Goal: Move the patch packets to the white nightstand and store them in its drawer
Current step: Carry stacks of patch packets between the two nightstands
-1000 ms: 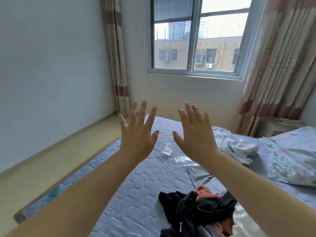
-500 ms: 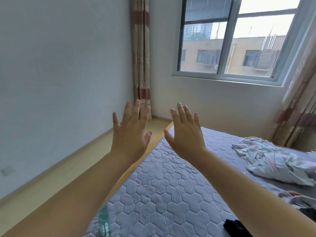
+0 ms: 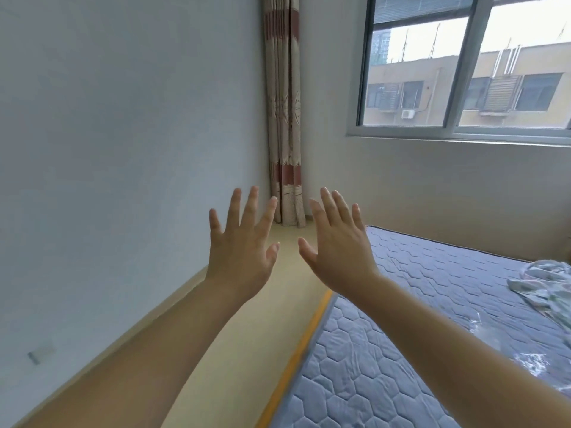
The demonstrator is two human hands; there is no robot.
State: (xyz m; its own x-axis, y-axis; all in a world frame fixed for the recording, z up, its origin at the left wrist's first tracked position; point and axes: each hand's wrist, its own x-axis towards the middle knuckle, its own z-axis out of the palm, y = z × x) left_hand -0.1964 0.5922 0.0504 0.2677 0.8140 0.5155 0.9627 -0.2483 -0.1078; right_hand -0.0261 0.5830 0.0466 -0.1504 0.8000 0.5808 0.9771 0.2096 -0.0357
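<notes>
The left hand (image 3: 241,251) is raised over the floor (image 3: 247,350) left of the mattress (image 3: 401,350), its fingers (image 3: 250,208) straight, spread and holding nothing; the right hand (image 3: 336,251) is up before the mattress's far left corner, equally spread and empty; blurred, shiny clear packets (image 3: 556,330), seemingly the patch packets, lie on the mattress at its right side, just beside a crumpled floral cloth (image 3: 547,282); a curtain (image 3: 284,118) hangs beyond the mattress's far corner.
</notes>
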